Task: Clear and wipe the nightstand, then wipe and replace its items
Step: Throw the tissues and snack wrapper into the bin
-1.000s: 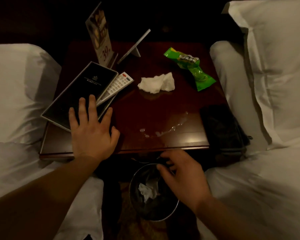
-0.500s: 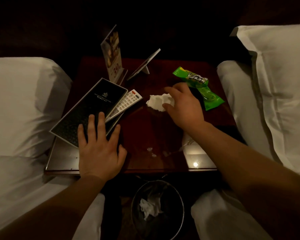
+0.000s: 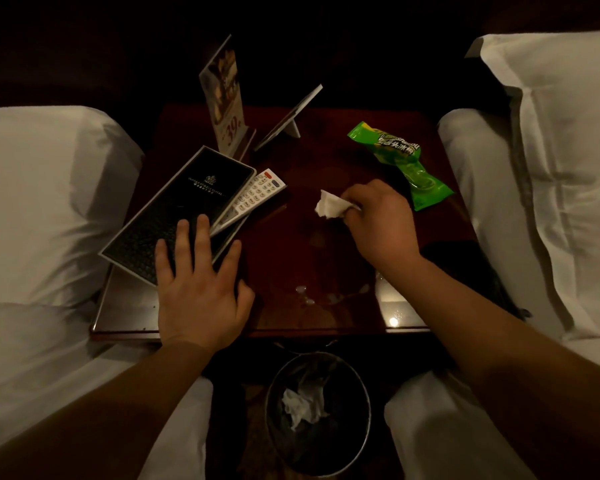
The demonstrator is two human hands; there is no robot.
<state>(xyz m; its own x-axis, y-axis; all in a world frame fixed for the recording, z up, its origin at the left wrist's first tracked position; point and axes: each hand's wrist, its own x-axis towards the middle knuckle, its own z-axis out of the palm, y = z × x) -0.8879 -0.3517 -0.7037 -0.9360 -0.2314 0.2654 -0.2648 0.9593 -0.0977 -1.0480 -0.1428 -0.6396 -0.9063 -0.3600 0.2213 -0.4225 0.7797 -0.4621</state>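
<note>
My right hand (image 3: 381,223) pinches a crumpled tissue (image 3: 331,206) above the nightstand (image 3: 326,161), my left hand (image 3: 201,289) splayed flat on the black folder (image 3: 177,213); a careless sweep risks smearing the droplets (image 3: 305,294) below my fingers or knocking the green snack packet (image 3: 402,161) beyond them.

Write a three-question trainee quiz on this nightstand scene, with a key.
1. True or false: the right hand is closed on a crumpled tissue.
2. What does the left hand rest on? A) green snack packet B) black folder C) remote control
3. Fill in: the wastebasket below the nightstand already holds a crumpled ____.

Key: 1 true; 2 B; 3 tissue.
</note>
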